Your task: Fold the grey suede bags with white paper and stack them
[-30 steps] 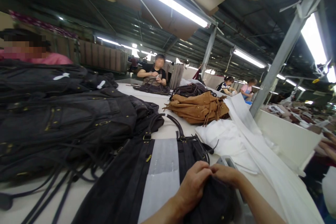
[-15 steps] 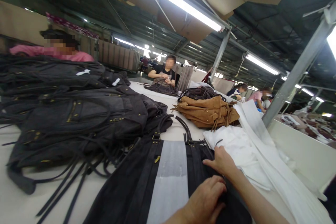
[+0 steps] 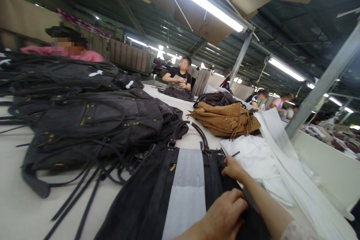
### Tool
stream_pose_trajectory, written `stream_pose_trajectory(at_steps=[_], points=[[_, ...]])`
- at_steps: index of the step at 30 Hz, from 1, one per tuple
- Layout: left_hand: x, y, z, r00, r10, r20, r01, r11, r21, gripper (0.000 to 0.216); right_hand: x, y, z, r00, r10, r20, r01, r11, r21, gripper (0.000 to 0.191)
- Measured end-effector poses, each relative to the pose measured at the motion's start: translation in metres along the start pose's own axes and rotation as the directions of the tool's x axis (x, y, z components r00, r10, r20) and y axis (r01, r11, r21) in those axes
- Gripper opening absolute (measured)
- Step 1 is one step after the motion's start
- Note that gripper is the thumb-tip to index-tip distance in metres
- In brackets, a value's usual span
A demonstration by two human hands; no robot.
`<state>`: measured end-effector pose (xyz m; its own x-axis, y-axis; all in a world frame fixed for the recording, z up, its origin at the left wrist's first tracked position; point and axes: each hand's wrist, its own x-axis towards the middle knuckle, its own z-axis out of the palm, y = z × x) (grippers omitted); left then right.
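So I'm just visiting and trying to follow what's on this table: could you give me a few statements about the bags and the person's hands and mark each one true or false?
1. The right hand is at the top edge of the dark bag, by a thin strap end. True.
2. The left hand is lifted well above the table. False: it rests on the dark bag.
3. A pale sheet lies down the middle of the dark bag. True.
4. The tan fringed bag sits under the hands. False: it lies farther back, beyond the white fabric.
5. A pile of dark bags lies to the left. True.
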<state>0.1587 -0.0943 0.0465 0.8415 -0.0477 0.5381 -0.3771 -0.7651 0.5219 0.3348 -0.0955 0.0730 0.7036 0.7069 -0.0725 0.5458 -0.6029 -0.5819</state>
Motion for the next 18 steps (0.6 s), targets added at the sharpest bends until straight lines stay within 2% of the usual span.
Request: stream_pose_trajectory(at_steps=[3,5,9,12,16,18], points=[[-0.002,0.000,0.002,0.999,-0.030,-0.021,0.030,0.999,0.015,0.042,0.004,0.010,0.003,0.994,0.073,0.084,-0.090,0.972,0.217,0.016],[-0.003,-0.001,0.005,1.000,-0.022,0.010,0.022,1.000,0.008,0.042,0.001,0.019,0.006,0.987,0.121,0.102,-0.148,0.936,0.319,0.013],[-0.004,-0.003,0.007,0.986,-0.025,0.167,0.031,0.999,-0.036,0.044,-0.012,0.032,-0.007,0.974,0.206,0.093,-0.226,0.878,0.422,0.031],[0.000,-0.004,0.005,0.971,-0.012,0.239,0.025,0.998,-0.050,0.046,-0.029,0.036,-0.034,0.955,0.221,0.199,-0.289,0.848,0.445,0.045],[0.005,-0.005,0.003,0.959,0.024,0.284,-0.010,0.999,-0.048,0.047,-0.078,0.045,-0.065,0.910,0.240,0.337,-0.372,0.830,0.415,0.072],[0.006,-0.007,0.004,0.962,0.033,0.271,-0.029,0.999,-0.017,0.045,-0.114,0.054,-0.069,0.935,0.204,0.289,-0.314,0.855,0.413,0.077]])
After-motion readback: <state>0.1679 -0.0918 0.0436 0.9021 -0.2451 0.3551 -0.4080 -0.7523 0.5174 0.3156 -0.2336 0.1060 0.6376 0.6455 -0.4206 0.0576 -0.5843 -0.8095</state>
